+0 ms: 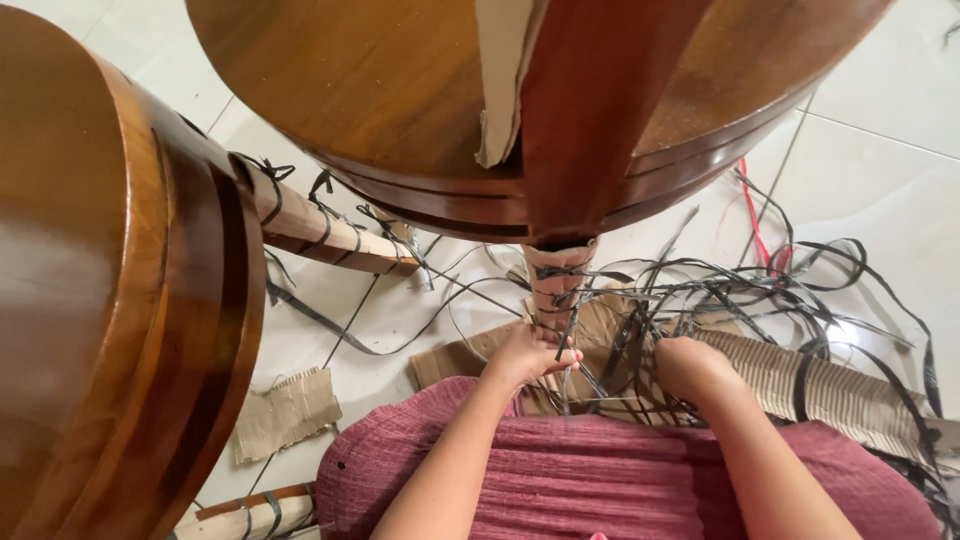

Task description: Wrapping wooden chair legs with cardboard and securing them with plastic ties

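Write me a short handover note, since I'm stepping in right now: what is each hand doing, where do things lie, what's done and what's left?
Left hand: gripping the bottom of the cardboard-wrapped table leg, black straps running through the fingers.
Right hand: closed in the strap tangle beside that leg.
Round wooden table stands overhead; loose cardboard pieces and corrugated sheet lie on the tiled floor.
Done: the upper part of this leg is bare.
Left: its lower wrap, plus another wrapped, strapped leg at left.
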